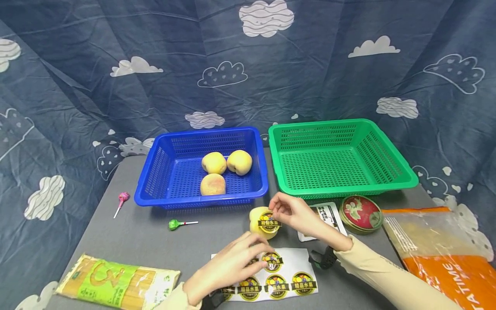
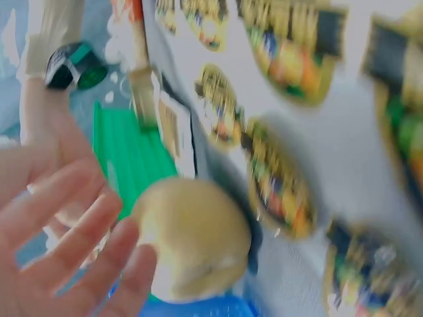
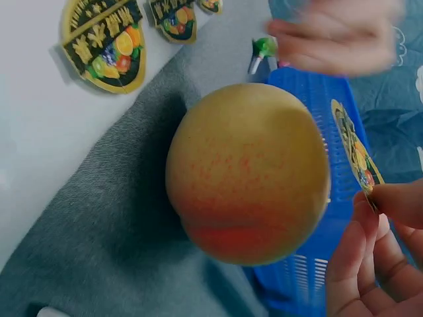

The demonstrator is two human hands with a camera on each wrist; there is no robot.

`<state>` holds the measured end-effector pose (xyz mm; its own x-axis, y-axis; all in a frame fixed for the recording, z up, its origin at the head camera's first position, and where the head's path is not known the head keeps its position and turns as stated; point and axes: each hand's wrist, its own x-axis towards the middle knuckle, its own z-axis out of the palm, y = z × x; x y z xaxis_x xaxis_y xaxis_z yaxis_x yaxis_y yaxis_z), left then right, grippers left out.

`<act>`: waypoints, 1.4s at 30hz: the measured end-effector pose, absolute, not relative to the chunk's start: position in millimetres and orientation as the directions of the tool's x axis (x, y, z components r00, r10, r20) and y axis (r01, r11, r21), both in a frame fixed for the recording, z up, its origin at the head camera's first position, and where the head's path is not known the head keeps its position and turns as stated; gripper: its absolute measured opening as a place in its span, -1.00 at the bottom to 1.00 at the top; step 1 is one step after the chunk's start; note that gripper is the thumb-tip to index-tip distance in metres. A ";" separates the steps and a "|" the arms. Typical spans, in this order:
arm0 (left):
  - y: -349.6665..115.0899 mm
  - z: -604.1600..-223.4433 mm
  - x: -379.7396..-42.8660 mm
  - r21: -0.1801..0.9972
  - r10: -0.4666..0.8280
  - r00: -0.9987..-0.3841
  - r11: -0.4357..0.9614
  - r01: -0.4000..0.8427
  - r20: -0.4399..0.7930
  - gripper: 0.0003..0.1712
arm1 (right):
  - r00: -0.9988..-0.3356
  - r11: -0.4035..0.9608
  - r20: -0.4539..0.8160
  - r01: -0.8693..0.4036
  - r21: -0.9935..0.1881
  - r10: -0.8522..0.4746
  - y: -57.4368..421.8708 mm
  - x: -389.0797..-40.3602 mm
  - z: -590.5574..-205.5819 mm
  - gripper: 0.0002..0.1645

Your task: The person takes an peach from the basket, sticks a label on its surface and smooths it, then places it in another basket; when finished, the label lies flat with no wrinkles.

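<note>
Between thumb and forefinger my right hand (image 1: 291, 213) pinches a round black-and-gold fruit sticker (image 3: 357, 155) by its edge. In the head view the sticker overlaps a yellow peach (image 1: 257, 218) on the table; the right wrist view shows it apart from the fruit. My left hand (image 1: 235, 259), holding nothing, hovers with fingers loosely spread over a white sticker sheet (image 1: 284, 255), near the peach. Several more round stickers (image 1: 277, 286) are on that sheet, partly hidden by the left hand.
A blue basket (image 1: 201, 200) with three peaches stands behind, beside a green basket (image 1: 348, 188). To the right are a white packet (image 1: 325, 215), a round red tin (image 1: 360, 213) and an orange bag (image 1: 445, 262). Leftward lie two lollipops (image 1: 174, 224) and a noodle pack (image 1: 116, 282).
</note>
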<state>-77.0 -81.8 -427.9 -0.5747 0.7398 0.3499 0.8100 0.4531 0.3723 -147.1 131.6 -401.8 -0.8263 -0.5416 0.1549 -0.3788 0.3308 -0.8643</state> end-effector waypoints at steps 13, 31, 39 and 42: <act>-80.8 -429.8 -116.6 0.637 0.370 -0.856 0.572 0.516 0.362 -0.80 | -0.824 0.427 0.226 -0.480 -0.767 -0.520 118.6 -155.3 -417.4 -0.88; -76.2 -425.8 -124.0 0.979 0.349 -0.931 0.127 0.161 0.108 -0.71 | -0.802 0.223 0.143 -0.325 -0.919 -0.579 128.2 -151.3 -439.8 -0.56; -74.4 -427.7 -125.7 0.997 0.322 -0.945 0.014 0.073 0.065 -0.74 | -0.845 0.140 0.052 -0.149 -0.979 -0.533 127.1 -151.0 -446.6 -0.65; -74.4 -428.7 -125.7 1.000 0.318 -0.948 -0.026 0.007 0.015 -0.73 | -0.845 0.111 0.002 -0.072 -0.991 -0.534 129.9 -150.8 -447.0 -0.66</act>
